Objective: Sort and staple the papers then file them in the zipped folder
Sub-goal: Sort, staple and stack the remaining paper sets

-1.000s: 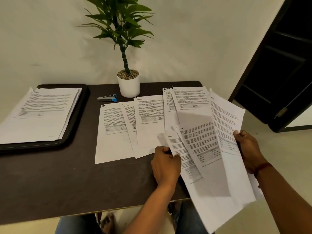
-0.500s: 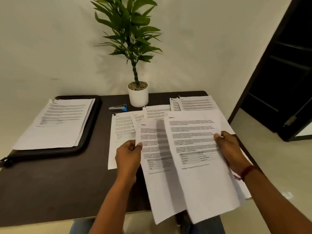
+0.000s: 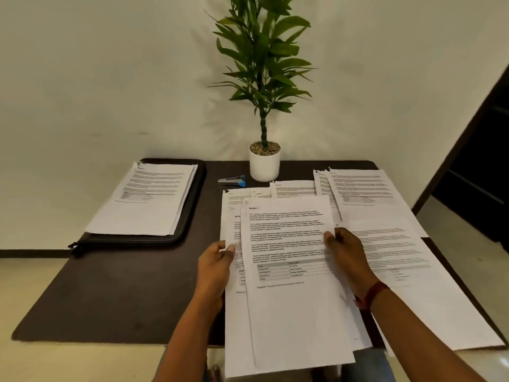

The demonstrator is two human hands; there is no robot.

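Head view: offset sheets are held over the near worktop edge. They are pinched at 9 o'clock by the left hand and at 3 o'clock by the right hand, fingers curled on paper. Edges should be squared before the stapler, at 12 o'clock, is taken. The folder lies at 10 o'clock.

"Where's the folder?"
"The black zipped folder lies flat at the surface's far left, a paper stack on top."
"And the stapler?"
"The blue-tipped stapler lies beyond the overlapping loose sheets. Nearest, a printed bundle is held tilted."
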